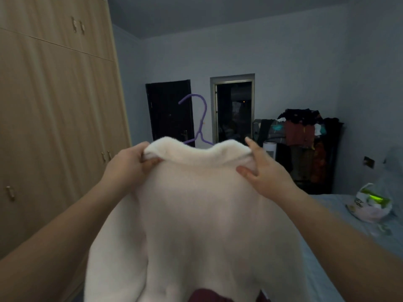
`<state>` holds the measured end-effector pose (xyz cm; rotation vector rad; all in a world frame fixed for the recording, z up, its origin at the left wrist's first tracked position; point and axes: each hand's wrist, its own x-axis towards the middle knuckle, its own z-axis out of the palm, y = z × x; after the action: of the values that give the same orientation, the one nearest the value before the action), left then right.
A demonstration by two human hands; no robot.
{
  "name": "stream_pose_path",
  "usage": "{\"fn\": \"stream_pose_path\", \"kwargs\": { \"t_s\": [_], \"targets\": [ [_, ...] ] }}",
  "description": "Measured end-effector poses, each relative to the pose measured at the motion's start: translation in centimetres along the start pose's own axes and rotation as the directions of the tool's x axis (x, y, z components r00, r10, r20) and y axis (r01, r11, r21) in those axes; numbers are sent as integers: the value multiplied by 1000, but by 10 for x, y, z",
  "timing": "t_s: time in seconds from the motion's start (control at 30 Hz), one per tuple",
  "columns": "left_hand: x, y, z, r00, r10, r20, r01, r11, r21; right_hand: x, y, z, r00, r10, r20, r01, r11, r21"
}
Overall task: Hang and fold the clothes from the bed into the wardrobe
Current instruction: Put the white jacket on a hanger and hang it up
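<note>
A fluffy white jacket (200, 210) hangs in front of me with its back toward the camera, on a purple hanger (201, 118) whose hook rises above the collar. My left hand (128, 162) grips the left end of the collar. My right hand (261, 168) pinches the collar's right end between thumb and fingers. The wooden wardrobe (54, 116) stands at the left with its doors closed. The bed (349, 247), in a pale blue sheet, lies at the lower right. A dark red garment (205, 296) peeks out under the jacket's hem.
A plastic bag (373, 205) with green contents lies on the bed. A dark rack piled with clothes (305, 138) stands against the far wall. A dark door (170, 112) and an open doorway (234, 110) are straight ahead.
</note>
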<state>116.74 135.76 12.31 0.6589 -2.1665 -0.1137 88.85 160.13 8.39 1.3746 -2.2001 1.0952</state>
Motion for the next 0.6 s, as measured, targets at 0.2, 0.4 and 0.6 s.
{"fn": "stream_pose_path", "kwargs": {
  "t_s": [0.2, 0.4, 0.6],
  "targets": [
    [-21, -28, -35, 999, -15, 38, 10, 993, 116, 18, -27, 51, 948, -93, 305, 29, 978, 208],
    [-57, -78, -89, 997, 46, -69, -14, 916, 401, 32, -101, 100, 911, -277, 306, 149, 911, 384],
    [-115, -140, -192, 968, -226, 107, 197, 952, 235, 31, -211, 160, 881, -401, 252, 282, 871, 402]
  ]
}}
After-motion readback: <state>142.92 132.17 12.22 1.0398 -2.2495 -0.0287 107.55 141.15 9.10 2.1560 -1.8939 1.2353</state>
